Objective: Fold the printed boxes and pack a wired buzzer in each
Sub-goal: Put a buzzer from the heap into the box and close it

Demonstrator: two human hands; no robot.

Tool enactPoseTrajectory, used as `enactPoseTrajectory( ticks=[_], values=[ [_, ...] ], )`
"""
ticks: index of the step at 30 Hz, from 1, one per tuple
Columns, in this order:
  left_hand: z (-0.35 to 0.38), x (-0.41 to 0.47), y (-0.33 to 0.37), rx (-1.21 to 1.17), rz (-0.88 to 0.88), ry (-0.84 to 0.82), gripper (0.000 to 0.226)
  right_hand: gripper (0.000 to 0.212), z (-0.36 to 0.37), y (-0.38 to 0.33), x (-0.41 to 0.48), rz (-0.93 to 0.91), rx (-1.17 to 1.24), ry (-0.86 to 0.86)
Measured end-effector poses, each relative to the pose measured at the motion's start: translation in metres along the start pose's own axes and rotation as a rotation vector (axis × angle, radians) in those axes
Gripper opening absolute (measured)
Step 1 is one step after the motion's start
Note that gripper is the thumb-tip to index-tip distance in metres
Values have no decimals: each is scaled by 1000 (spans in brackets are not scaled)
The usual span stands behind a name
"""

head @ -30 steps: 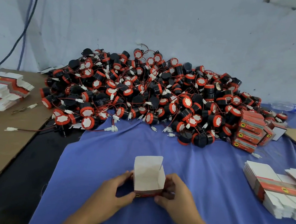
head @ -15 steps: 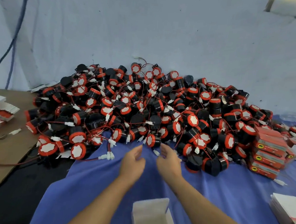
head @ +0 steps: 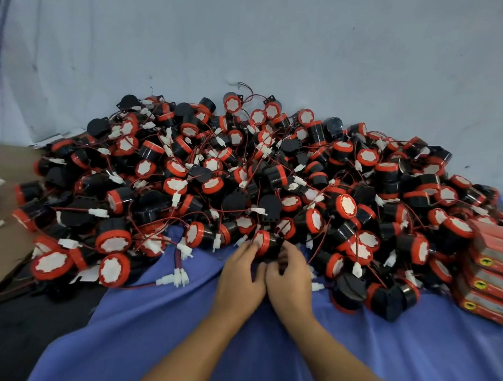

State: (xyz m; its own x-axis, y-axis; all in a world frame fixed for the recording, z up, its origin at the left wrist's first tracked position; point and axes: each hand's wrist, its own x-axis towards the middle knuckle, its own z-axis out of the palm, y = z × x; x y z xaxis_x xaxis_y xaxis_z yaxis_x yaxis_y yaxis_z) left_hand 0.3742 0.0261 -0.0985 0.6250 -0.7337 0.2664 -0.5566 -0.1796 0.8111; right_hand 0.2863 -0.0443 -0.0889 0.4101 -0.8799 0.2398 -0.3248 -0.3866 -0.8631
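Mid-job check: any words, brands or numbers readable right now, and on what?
No text is readable.
Red boxes: yellow oval emblems with a dark mark; lettering too blurred to read.
Buzzer pile: white faces, no print visible.
Grasped buzzer: white face, no print visible.

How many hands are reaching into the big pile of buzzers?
2. The left hand and the right hand sit side by side on the blue cloth at the near edge of the pile, both touching one red-capped buzzer. No other hands show.
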Motion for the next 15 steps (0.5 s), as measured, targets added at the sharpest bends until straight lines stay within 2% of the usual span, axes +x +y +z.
enactPoseTrajectory(
  ticks=[3,5,9,12,15],
  values=[
    [-20,-13,14,-133,-66,47,42,37,-15,-24,-20,40,162,-32],
    [-39,-27,29,-310,-102,143,31,35,-29,-38,-42,10,223,-120],
    [-84,-61,64,-522,-78,182,34,39,-78,-73,-70,20,441,-255],
    [-120,-104,97,-542,-31,179,53,20,-125,-104,-87,102,768,-334],
    [-141,-152,132,-445,80,152,51,8,-166,-130,-106,104,921,-283]
  ],
)
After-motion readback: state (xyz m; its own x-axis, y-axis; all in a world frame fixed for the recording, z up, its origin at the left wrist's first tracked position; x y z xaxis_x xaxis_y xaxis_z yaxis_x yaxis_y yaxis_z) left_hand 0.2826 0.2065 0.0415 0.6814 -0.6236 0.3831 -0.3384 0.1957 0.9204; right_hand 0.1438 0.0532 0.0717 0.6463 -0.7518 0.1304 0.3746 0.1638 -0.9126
